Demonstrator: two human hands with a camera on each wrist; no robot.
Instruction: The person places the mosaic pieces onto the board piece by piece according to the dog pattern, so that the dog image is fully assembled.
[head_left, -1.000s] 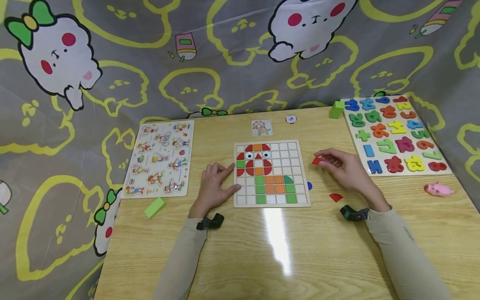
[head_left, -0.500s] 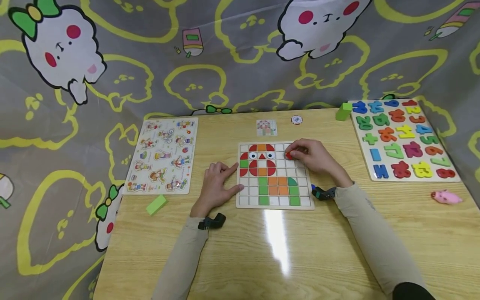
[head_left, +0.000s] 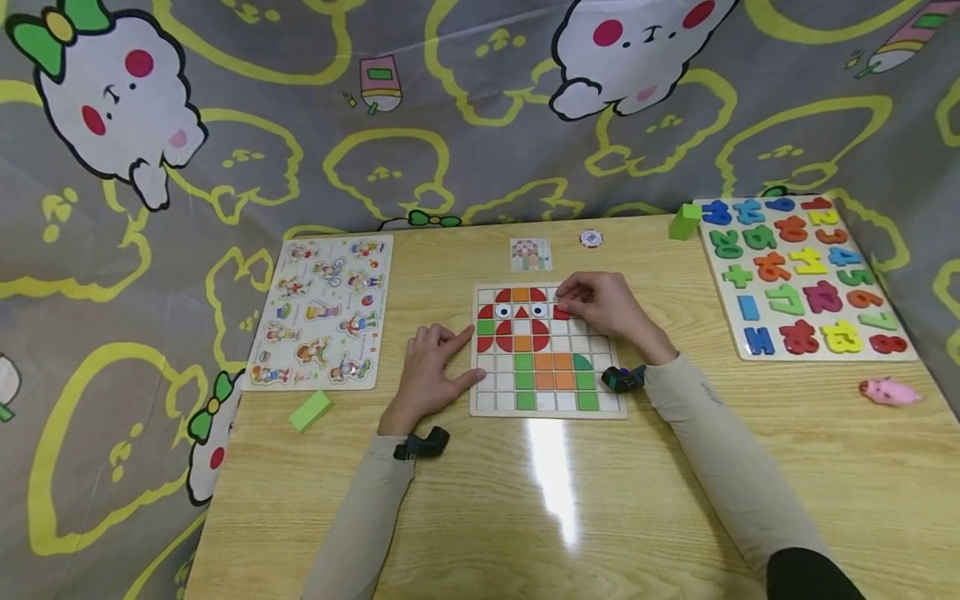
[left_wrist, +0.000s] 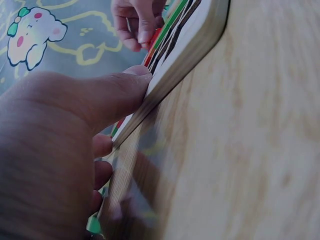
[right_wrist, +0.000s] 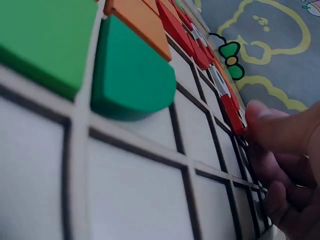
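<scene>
A square wooden grid board (head_left: 495,414) lies mid-table, with red, orange, green and white tiles in its cells. Two round eye tiles sit in the upper rows. My left hand (head_left: 429,379) rests at the board's left edge, thumb and index finger extended against the rim; the left wrist view shows the thumb (left_wrist: 122,92) on that edge. My right hand (head_left: 609,304) pinches a red tile (head_left: 561,312) over the upper part of the grid, just right of the eye tiles. In the right wrist view the red tile (right_wrist: 232,115) is at the fingertips, close over the cells.
Behind the board lie a small pattern card (head_left: 531,255) and a poker chip (head_left: 591,238). A picture puzzle (head_left: 326,312) is at left, a number puzzle (head_left: 806,279) at right. Green blocks (head_left: 311,411) and a pink toy pig (head_left: 889,392) lie around.
My right hand has carried the red tile leftward from beside the board to over its upper rows. The right forearm now covers where another red tile lay. My left hand stays at the edge.
</scene>
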